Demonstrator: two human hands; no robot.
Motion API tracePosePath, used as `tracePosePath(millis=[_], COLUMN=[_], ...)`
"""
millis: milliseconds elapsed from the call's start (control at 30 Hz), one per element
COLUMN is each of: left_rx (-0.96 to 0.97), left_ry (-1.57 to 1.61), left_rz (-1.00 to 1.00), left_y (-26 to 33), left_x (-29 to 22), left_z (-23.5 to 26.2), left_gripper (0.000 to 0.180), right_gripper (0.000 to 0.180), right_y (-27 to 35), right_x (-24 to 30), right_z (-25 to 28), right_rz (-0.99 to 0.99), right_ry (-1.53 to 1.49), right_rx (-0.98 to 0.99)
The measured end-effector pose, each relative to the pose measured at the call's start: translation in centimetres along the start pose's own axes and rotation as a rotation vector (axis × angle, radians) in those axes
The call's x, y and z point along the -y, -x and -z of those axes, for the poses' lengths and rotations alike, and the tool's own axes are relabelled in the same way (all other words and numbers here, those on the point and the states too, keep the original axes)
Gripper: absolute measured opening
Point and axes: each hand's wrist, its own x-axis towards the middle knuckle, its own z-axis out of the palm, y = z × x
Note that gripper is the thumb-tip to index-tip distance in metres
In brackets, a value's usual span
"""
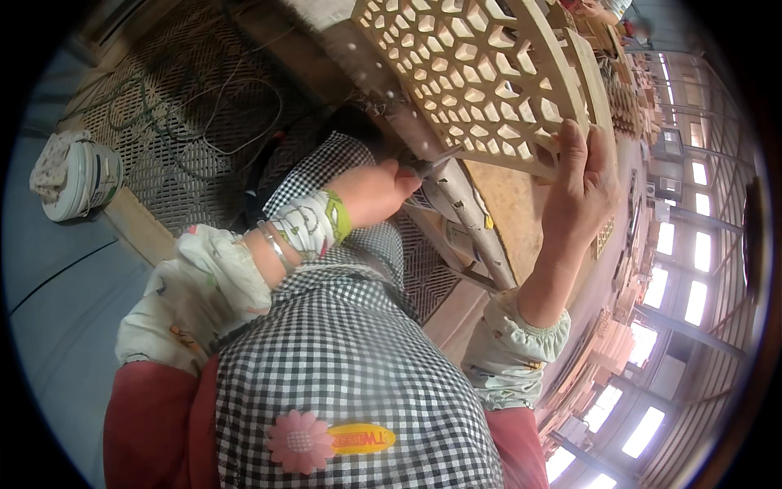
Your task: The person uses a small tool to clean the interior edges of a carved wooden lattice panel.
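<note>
A pale wooden lattice panel (481, 90) with a curved edge and many cut-out holes stands tilted at the upper middle. My right hand (582, 171) grips its near right corner, thumb on one side and fingers on the other. Below the panel's lower left corner, my left hand (375, 194) is closed around a thin grey tool (442, 157) with a narrow tip. That tip is by the panel's lower edge; whether it touches cannot be made out. The tool's handle is mostly hidden in the fingers. A brown work board (509, 208) lies under the panel.
A white bucket (102, 175) with a cloth stands at far left, near a slatted floor mat (187, 81) with loose cables. A pale, worn beam (468, 216) edges the bench. Stacked wood (607, 342) lines the right side. Another person's hand (599, 10) shows at the top right.
</note>
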Motion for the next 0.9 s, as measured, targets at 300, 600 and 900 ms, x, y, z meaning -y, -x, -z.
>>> tracePosePath(millis=[300, 600, 900], left_rx=[0.043, -0.058, -0.115], left_ry=[0.221, 0.234, -0.004], left_rz=[0.146, 0.107, 0.034], left_y=[5.9, 4.1, 1.2], left_x=[0.4, -1.9, -3.0], left_z=[1.8, 2.2, 0.7], left_gripper=[0.044, 0.041, 0.042], right_gripper=[0.019, 0.022, 0.023], right_y=[2.0, 5.4, 5.5], right_x=[-1.6, -2.4, -2.1], right_z=[-0.3, -1.3, -1.5], right_rz=[-0.022, -0.001, -0.027], right_ry=[-0.336, -0.336, -0.326], right_rx=[-0.179, -0.240, -0.294])
